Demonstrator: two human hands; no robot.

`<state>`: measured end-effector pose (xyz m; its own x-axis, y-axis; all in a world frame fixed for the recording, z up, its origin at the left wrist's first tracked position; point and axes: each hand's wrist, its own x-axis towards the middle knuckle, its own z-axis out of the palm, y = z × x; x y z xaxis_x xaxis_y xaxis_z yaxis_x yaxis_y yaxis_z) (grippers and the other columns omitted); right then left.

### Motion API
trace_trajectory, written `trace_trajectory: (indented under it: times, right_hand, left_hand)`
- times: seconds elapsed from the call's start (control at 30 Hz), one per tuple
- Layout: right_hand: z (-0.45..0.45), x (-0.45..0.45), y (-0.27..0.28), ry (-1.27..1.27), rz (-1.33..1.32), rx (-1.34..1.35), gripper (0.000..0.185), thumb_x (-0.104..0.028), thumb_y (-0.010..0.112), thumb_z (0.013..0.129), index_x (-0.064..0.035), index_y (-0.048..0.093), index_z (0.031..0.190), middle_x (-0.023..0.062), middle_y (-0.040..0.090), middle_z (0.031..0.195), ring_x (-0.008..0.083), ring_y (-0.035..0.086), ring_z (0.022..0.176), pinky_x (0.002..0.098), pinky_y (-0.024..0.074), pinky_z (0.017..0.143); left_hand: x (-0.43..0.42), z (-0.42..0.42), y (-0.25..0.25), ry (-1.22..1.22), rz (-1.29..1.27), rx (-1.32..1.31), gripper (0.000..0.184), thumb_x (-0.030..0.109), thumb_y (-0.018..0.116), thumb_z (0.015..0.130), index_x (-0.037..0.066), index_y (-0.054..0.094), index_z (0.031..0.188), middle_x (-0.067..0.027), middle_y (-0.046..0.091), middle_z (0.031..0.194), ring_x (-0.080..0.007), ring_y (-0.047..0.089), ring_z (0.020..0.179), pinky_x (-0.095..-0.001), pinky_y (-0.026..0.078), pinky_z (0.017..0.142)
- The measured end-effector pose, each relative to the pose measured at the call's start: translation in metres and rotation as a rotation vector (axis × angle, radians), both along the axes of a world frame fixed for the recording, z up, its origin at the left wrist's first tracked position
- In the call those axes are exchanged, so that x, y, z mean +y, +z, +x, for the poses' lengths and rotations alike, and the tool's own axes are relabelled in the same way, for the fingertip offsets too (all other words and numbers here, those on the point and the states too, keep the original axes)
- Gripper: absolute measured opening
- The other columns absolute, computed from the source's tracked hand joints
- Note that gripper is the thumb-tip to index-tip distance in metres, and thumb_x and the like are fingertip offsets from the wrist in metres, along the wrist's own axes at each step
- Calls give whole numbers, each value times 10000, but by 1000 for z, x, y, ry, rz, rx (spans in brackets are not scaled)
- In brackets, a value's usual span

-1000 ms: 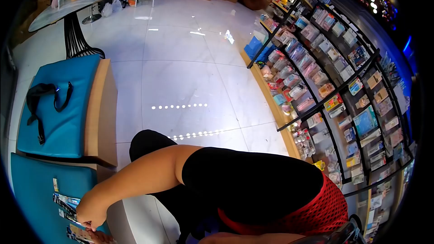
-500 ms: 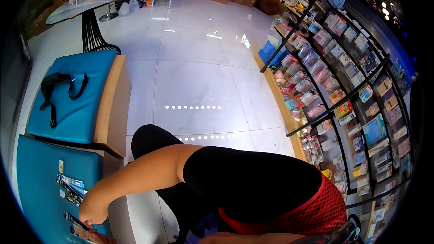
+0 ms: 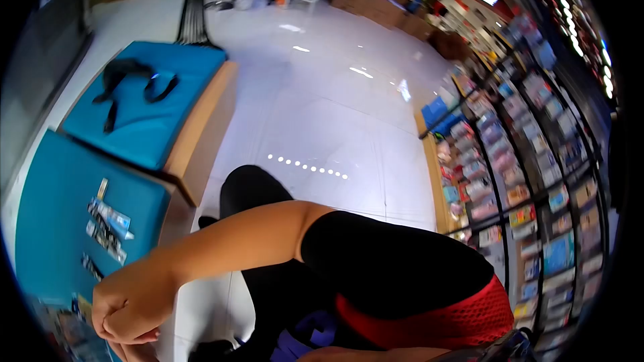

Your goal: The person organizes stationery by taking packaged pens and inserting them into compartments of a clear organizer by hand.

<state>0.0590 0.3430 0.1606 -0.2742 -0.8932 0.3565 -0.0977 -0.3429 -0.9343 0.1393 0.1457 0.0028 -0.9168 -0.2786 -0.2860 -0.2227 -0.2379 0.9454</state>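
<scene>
Along the teal padded bench [image 3: 50, 194], slim packets [image 3: 114, 218] lie loosely spread, apparently for easy reach, long axes mostly slanting towards its floor-side edge, leading ends unclear, near the right hand [image 3: 137, 300], fingers curled together by the partly hidden left hand [image 3: 134, 352], any grip indiscernible.

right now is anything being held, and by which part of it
It cannot be told: the curled right hand partly covers the left hand, and no held thing shows clearly.
</scene>
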Motion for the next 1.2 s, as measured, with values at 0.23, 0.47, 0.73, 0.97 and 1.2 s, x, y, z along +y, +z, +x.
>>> trace_trajectory:
  times: [0.23, 0.47, 0.73, 0.97, 1.2]
  right_hand:
    - [27, 31, 21, 146, -68, 2, 369, -213, 602, 1024, -43, 579, 697, 84, 567, 601, 199, 522, 514, 347, 395, 525]
    - [22, 17, -6, 246, -55, -208, 200, -144, 663, 1000, -12, 668, 850, 88, 640, 715, 186, 566, 547, 308, 417, 513]
    - [1, -5, -25, 292, 0, -370, 99, -70, 726, 972, 19, 757, 1001, 95, 712, 832, 176, 615, 586, 272, 442, 504]
    - [-48, -9, -44, 197, 142, -222, 94, -109, 722, 966, -19, 717, 940, 68, 700, 798, 198, 631, 643, 338, 461, 567]
    - [-158, -22, -170, -813, 928, 398, 251, -251, 724, 934, -43, 730, 1075, 144, 762, 917, 273, 728, 781, 379, 564, 686]
  left_hand:
    - [11, 12, 38, -72, -13, 148, 256, 301, 550, 1109, 53, 608, 1136, 68, 365, 672, -50, 336, 587, -260, 286, 549]
    - [-21, -5, 31, -46, 82, 2, 307, 359, 561, 1096, 57, 603, 1132, 50, 356, 710, -48, 349, 584, -236, 289, 538]
    - [-31, -29, 17, -160, 156, -77, 277, 351, 534, 1107, 80, 575, 1145, 53, 343, 742, -53, 336, 583, -228, 300, 543]
    - [-24, -49, -17, -214, 290, -204, 274, 356, 552, 1097, 85, 575, 1131, 56, 364, 733, -45, 331, 584, -231, 310, 544]
    - [-21, -66, -34, -233, 308, -264, 260, 319, 557, 1095, 62, 593, 1095, 61, 378, 698, -54, 341, 603, -251, 341, 561]
